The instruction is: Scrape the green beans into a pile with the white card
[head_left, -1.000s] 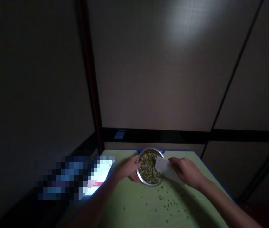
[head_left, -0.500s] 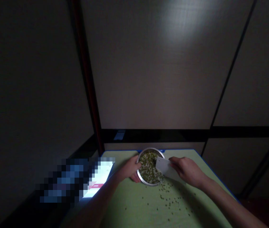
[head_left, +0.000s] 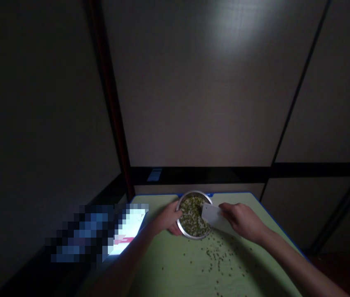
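Observation:
A round metal bowl (head_left: 190,236) is tilted toward me on the green table. Inside is a mix of small green beans and white grains (head_left: 192,216), perhaps rice. My left hand (head_left: 171,218) grips the bowl's left rim, with the thumb over the edge and fingers beneath. In my right hand (head_left: 240,220) is a flat white scraper (head_left: 212,214) with a small hole near its corner. Its far end reaches over the bowl's right rim, against the mix. Loose beans (head_left: 218,255) lie scattered on the table below the bowl and scraper.
The light green table (head_left: 175,276) has a blue edge. A lit screen (head_left: 128,231), partly pixelated, is at its left side. Large cabinet-like panels (head_left: 193,103) rise just behind the table, with a dark band across them.
More beans lie on the table below the bowl's right side. Both hands, the bowl and the scraper keep nearly the same positions; the whole view has shifted slightly.

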Demonstrator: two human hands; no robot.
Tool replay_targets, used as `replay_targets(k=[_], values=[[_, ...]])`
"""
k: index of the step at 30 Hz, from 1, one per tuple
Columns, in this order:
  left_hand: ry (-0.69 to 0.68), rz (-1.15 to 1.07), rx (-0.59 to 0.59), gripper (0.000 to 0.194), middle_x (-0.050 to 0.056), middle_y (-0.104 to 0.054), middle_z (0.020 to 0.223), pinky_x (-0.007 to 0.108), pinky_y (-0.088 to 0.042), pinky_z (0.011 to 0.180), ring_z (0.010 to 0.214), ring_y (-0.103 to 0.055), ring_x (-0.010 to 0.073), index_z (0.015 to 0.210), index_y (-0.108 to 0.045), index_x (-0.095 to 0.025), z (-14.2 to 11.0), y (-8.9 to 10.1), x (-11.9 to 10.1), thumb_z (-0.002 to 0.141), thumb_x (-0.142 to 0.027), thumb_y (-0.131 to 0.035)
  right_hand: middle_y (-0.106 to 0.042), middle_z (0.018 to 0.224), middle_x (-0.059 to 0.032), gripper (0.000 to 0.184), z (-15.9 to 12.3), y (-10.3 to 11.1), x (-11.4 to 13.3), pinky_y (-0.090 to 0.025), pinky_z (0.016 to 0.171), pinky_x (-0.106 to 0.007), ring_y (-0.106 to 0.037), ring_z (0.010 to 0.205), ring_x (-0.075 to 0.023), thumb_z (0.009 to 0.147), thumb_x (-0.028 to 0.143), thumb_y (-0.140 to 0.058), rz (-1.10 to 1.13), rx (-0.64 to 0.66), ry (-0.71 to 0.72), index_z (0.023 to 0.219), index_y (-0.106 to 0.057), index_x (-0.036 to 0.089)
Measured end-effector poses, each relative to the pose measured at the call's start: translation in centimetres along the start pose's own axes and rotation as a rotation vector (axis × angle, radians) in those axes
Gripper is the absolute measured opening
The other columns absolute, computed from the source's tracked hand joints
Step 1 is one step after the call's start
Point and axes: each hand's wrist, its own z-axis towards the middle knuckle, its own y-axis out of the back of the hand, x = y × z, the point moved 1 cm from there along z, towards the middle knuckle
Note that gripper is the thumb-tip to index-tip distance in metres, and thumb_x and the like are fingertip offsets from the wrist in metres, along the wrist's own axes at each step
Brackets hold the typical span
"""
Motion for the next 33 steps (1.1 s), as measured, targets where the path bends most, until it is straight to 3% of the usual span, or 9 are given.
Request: replay_targets(k=[24, 29, 33], values=[[0.037, -0.076, -0.017, 0.051, 0.008, -0.069, 0.070, 0.025, -0.054, 0.048, 0.053, -0.068, 0.0190, 0.135, -0.036, -0.016, 0.1, 0.0, 1.1, 0.088, -0.036, -0.045, -0.072, 0.086, -0.0065, 0.026, -1.3, 0.9, 0.4, -0.034, 0.065, -0.027, -0.067, 0.081, -0.0215, 0.094, 0.031, -0.038, -0.033, 0.002, 0.014, 0.098, -0.062, 0.024], [0.049, -0.123, -0.028, 0.062, 0.008, -0.071, 0.074, 0.024, -0.054, 0.052, 0.051, -0.067, 0.0159, 0.137, -0.034, -0.018, -0.7, 0.3, 1.1, 0.084, -0.042, -0.054, -0.072, 0.086, -0.0075, 0.027, -1.9, 1.8, -0.5, -0.037, 0.067, -0.027, -0.067, 0.083, -0.0217, 0.094, 0.032, -0.038, 0.007, -0.008, -0.030, 0.097, -0.063, 0.022], [0.068, -0.128, -0.065, 0.060, 0.007, -0.071, 0.070, 0.024, -0.054, 0.052, 0.052, -0.068, 0.0165, 0.137, -0.033, -0.017, -1.4, 0.4, 1.3, 0.086, -0.042, -0.050, -0.073, 0.094, -0.0086, 0.030, -2.3, 2.3, -2.0, -0.040, 0.072, -0.027, -0.067, 0.089, -0.0223, 0.094, 0.035, -0.039, 0.066, -0.052, -0.068, 0.106, -0.063, 0.022]])
